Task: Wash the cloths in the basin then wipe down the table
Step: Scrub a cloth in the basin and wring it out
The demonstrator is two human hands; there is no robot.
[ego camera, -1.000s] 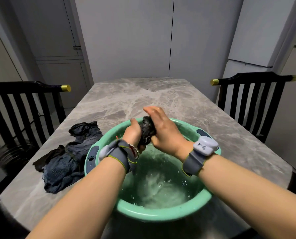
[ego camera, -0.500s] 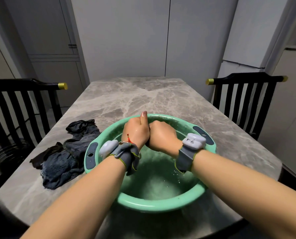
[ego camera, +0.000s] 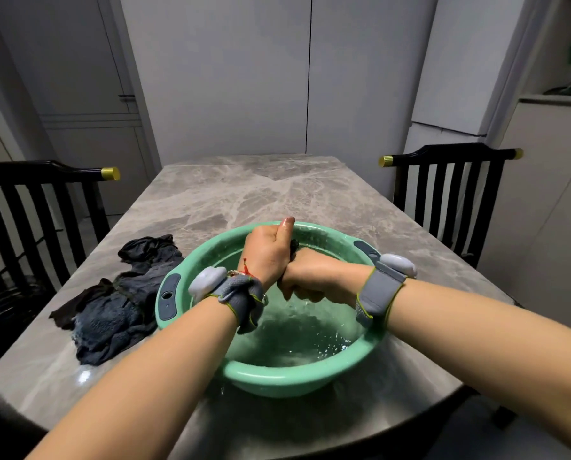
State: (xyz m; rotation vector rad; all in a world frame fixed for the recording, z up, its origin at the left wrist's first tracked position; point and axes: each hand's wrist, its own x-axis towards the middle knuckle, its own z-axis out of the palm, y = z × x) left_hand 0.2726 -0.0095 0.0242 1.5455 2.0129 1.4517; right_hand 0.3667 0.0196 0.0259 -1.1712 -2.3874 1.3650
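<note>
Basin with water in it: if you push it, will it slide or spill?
The basin is probably heavy: water fills its lower part. Wide, low, on a smooth table, it would likely slide, not tip. A quick shove might slosh water.

We hold both hands over the basin [ego camera: 297,373], pressed together. Our left hand [ego camera: 267,257] makes a fist, thumb pointing toward the basin's far rim. Our right hand [ego camera: 310,277] curls just beside it, knuckles up. Both grip the cloth [ego camera: 294,244] between them, forearms crossing the near rim.
</note>
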